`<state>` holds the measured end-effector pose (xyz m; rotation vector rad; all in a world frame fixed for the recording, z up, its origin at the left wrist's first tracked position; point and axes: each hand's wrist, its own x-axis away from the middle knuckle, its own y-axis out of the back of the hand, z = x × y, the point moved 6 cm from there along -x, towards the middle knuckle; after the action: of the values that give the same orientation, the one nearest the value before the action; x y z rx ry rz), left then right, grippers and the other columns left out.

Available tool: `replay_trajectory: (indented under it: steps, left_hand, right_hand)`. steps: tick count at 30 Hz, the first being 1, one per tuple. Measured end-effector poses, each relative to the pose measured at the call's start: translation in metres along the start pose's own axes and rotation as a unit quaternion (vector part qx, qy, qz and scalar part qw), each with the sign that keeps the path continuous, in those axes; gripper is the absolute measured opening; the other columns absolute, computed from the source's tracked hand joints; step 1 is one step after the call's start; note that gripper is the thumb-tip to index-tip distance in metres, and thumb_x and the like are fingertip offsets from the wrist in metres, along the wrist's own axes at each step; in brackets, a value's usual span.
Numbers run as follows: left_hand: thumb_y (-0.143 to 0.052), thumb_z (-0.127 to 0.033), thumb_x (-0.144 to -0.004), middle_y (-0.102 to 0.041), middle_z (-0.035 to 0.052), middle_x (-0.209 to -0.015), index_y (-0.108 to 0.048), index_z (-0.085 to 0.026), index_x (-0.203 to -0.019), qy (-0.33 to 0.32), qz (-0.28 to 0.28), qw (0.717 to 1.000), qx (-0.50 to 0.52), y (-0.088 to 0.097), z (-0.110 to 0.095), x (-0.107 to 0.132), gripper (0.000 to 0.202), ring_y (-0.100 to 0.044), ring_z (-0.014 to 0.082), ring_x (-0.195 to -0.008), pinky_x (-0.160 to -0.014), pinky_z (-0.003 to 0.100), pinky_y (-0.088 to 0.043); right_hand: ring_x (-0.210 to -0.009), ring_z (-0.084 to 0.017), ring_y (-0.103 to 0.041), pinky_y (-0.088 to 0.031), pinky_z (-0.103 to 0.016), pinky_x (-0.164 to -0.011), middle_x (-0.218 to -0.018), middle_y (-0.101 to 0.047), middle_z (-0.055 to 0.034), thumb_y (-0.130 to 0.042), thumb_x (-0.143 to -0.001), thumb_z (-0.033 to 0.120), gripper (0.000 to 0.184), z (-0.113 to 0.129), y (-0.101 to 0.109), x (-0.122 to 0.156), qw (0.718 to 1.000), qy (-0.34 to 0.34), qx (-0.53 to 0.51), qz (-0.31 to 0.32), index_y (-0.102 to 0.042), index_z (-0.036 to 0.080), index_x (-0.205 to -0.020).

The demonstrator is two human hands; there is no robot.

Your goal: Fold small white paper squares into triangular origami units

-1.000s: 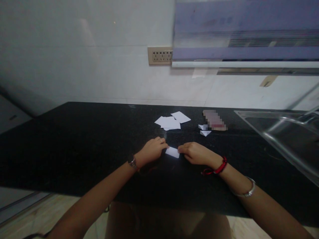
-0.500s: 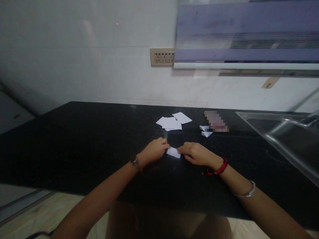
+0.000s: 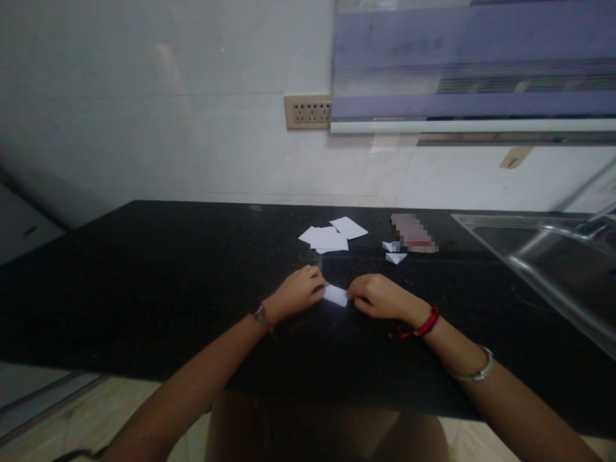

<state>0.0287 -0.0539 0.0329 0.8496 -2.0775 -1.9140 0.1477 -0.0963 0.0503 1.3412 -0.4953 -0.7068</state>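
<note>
A small white piece of paper lies on the black countertop between my two hands. My left hand pinches its left end, thumb and fingers closed at the edge. At the right end, my right hand has its fingertips closed on the opposite edge. Beyond my hands lies a loose pile of white paper sheets. Two small folded white paper pieces sit to the right of that pile, next to a blurred-out flat pinkish object.
A steel sink is set into the countertop at the right. On the tiled wall behind are a socket panel and a purple-and-white hanging sheet. The counter's front edge runs just before my body.
My right fingertips have shifted slightly toward the paper's right edge, showing more of its surface. The view has turned a little. The pile and folded pieces stay in place.
</note>
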Motion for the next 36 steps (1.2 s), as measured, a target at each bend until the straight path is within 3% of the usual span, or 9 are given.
replay_trajectory:
  steps: [9, 15, 22, 27, 36]
  left_hand:
    - [-0.045, -0.036, -0.08, -0.049, 0.0044, -0.09, -0.056, -0.02, -0.096, 0.016, 0.024, 1.0, 0.003, -0.001, 0.0, 0.002, 0.025, -0.044, 0.0164, -0.085, -0.072, 0.027, -0.037]
    - [-0.051, -0.041, -0.076, -0.051, 0.0033, -0.087, -0.055, -0.022, -0.099, 0.022, 0.022, 0.994, 0.1, -0.003, 0.01, 0.004, 0.03, -0.045, 0.0164, -0.084, -0.071, 0.026, -0.035]
    - [-0.057, -0.031, -0.072, -0.052, 0.0006, -0.08, -0.054, -0.017, -0.088, 0.079, -0.03, 0.976, 0.2, -0.002, 0.017, 0.001, 0.021, -0.047, 0.0131, -0.075, -0.065, 0.023, -0.036]
    - [-0.049, -0.034, -0.077, -0.049, -0.0016, -0.068, -0.051, -0.015, -0.074, 0.127, -0.053, 0.97, 0.202, 0.001, 0.016, 0.002, 0.019, -0.045, 0.0103, -0.062, -0.055, 0.021, -0.032]
    - [-0.05, -0.033, -0.077, -0.049, -0.0021, -0.066, -0.051, -0.015, -0.069, 0.114, -0.085, 0.968, 0.208, -0.001, 0.013, -0.002, 0.019, -0.045, 0.0099, -0.061, -0.054, 0.02, -0.032]
  right_hand:
    - [-0.078, -0.015, -0.057, -0.04, -0.025, -0.075, -0.083, -0.063, -0.0066, -0.044, -0.073, 0.011, 0.023, -0.002, 0.002, 0.0, 0.999, -0.018, -0.026, -0.006, -0.064, 0.013, -0.083]
    - [-0.086, -0.017, -0.054, -0.04, -0.028, -0.076, -0.092, -0.06, -0.0073, -0.05, -0.076, 0.032, 0.032, -0.001, -0.001, -0.004, 0.997, -0.03, -0.045, -0.055, -0.055, 0.017, -0.104]
    - [-0.078, -0.015, -0.053, -0.04, -0.025, -0.07, -0.084, -0.058, -0.0064, -0.048, -0.079, 0.029, 0.023, 0.002, -0.002, -0.006, 0.993, -0.046, -0.074, -0.076, -0.061, 0.016, -0.093]
    - [-0.061, -0.011, -0.05, -0.037, -0.021, -0.056, -0.072, -0.058, -0.0034, -0.046, -0.08, 0.031, 0.024, -0.006, 0.001, -0.005, 0.98, -0.106, -0.132, -0.104, -0.062, 0.015, -0.088]
    - [-0.058, -0.01, -0.05, -0.035, -0.02, -0.053, -0.071, -0.061, -0.0029, -0.048, -0.077, 0.035, 0.026, -0.014, -0.004, -0.006, 0.964, -0.152, -0.187, -0.112, -0.064, 0.015, -0.085]
